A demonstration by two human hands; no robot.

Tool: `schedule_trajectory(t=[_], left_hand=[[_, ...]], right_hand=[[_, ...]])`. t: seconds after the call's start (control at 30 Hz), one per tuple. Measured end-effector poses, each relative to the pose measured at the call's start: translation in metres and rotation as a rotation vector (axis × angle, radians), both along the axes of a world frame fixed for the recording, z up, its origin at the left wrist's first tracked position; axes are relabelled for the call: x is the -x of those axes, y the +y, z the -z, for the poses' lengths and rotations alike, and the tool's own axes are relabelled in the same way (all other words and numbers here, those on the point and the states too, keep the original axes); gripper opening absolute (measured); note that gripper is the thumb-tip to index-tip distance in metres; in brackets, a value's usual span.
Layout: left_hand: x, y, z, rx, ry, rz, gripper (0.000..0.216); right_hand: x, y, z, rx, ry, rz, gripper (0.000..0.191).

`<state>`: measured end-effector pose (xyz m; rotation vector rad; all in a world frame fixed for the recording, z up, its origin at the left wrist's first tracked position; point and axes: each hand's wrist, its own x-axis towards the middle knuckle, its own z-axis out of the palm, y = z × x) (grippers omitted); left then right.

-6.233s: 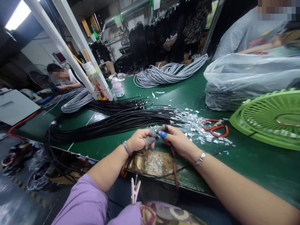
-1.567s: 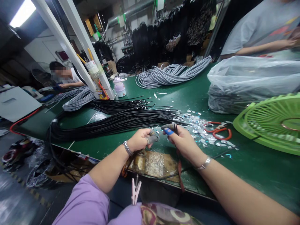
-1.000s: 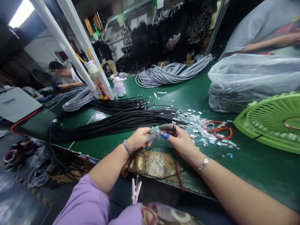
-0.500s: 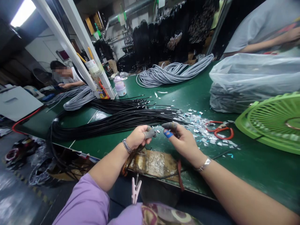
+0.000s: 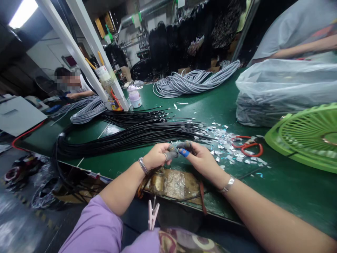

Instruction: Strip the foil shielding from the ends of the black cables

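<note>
My left hand [image 5: 160, 154], with grey wraps on its fingers, is closed in a pinch round the end of a thin black cable, most of which the fingers hide. My right hand [image 5: 200, 156], with blue tape on its thumb, pinches at the cable's frayed tip, where small white and bluish shreds show. The fingertips of both hands almost meet. Just beyond them lies a bundle of black cables [image 5: 131, 138], its ends pointing right. Below the hands, a tape-covered cardboard pad [image 5: 177, 182] lies at the table's front edge.
White and blue scraps [image 5: 226, 144] are strewn right of the hands, beside red-handled scissors [image 5: 251, 149]. A green fan [image 5: 308, 137] and a clear plastic bag [image 5: 284, 91] stand at the right. Grey cable coils [image 5: 195, 84] lie behind, near a lilac bottle [image 5: 134, 96]. Two people are nearby.
My right hand has moved left and its fingertips have closed at the cable's tip. My left hand has shifted only slightly. The gap between the hands has narrowed.
</note>
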<state>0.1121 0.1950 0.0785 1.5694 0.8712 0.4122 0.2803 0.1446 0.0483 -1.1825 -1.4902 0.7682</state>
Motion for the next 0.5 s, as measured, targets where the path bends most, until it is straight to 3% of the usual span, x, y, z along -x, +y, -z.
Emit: schedule_trajectory(t=[0.23, 0.5], left_hand=[[-0.0005, -0.0004, 0.0004, -0.034, 0.014, -0.016, 0.042], [-0.0006, 0.0, -0.0003, -0.033, 0.014, -0.014, 0.039]], right_hand=[[0.0002, -0.002, -0.0065, 0.032, 0.028, -0.083, 0.02], [0.0014, -0.001, -0.0065, 0.028, 0.049, -0.071, 0.021]])
